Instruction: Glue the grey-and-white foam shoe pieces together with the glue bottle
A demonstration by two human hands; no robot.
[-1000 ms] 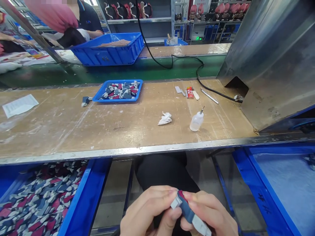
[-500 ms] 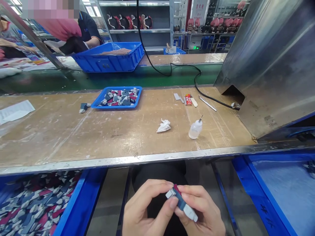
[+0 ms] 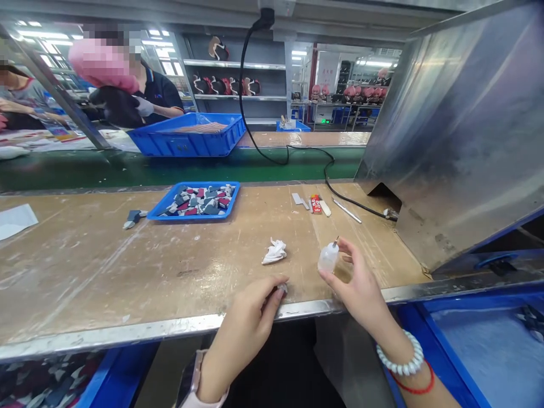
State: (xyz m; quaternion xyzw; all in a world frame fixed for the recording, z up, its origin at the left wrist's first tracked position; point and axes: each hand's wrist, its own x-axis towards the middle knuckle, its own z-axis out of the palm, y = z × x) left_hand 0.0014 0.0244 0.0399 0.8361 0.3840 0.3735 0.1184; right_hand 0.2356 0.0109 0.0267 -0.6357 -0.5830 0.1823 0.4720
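My left hand (image 3: 255, 314) rests at the near edge of the wooden workbench (image 3: 127, 266), fingers curled round a small part; only a grey tip of it shows at my fingertips. My right hand (image 3: 355, 277) reaches onto the bench, thumb and fingers closing around a small translucent squeeze bottle (image 3: 328, 258) with a needle nozzle. A crumpled white wipe (image 3: 274, 251) lies between the two hands, slightly farther in.
A shallow blue tray (image 3: 196, 201) of grey, red and white parts sits mid-bench, one loose part (image 3: 134, 217) left of it. Small tools (image 3: 317, 204) and a black cable (image 3: 340, 192) lie near a metal hood (image 3: 450, 130). Blue bins flank my lap. A person works across the green conveyor.
Both hands rose from my lap to the bench. The right hand let go of the grey-and-red part and took hold of the bottle; the left hand kept the part.
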